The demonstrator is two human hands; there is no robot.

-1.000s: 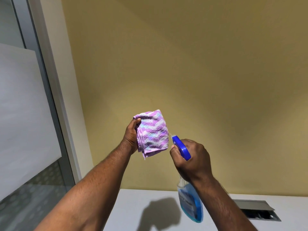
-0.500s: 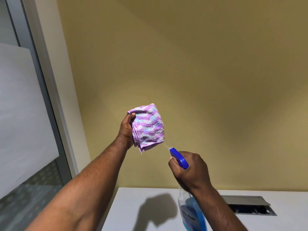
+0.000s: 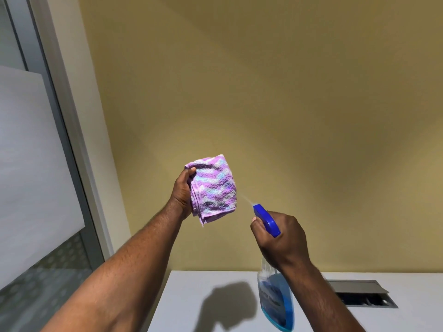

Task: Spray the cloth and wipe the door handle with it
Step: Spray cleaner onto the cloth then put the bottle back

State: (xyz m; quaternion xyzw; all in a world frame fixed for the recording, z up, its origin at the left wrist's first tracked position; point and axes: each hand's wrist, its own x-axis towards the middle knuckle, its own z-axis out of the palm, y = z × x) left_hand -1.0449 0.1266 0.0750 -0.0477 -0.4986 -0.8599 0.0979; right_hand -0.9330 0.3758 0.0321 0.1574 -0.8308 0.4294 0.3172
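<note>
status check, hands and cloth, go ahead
Left hand gripping folded purple cloth. Right hand on spray bottle, nozzle aimed at cloth. Door handle not in view.

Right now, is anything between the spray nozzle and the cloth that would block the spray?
Nothing visible. The spray bottle in the right hand points its blue nozzle up-left at the folded cloth held in the left hand; only open air and faint mist lie between.

both my forearms are bare up to the frame edge; no sleeve, watch, band or glove on either. fine dark hair along both forearms. left hand (image 3: pixel 182 192): no ring visible, thumbnail short. right hand (image 3: pixel 282 238): knuckles and back of hand bare, one short fingernail showing, no ring visible.
</note>
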